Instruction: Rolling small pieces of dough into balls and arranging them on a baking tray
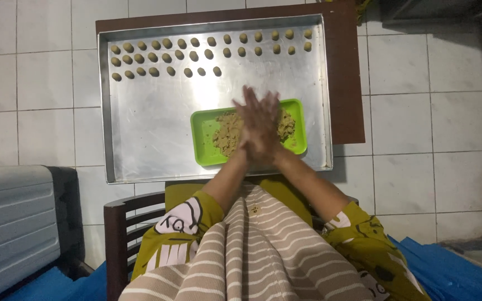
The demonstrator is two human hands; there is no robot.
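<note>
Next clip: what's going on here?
A person presses both hands flat together, palm to palm, above a green tray of crumbly tan dough. The tray sits on a large metal baking sheet, where three rows of small dough balls line the far edge. Whether anything lies between the palms is hidden.

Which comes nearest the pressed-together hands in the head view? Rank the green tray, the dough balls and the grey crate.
1. green tray: directly under the hands.
2. dough balls: in rows along the metal sheet's far edge.
3. grey crate: far left, on the floor.
</note>
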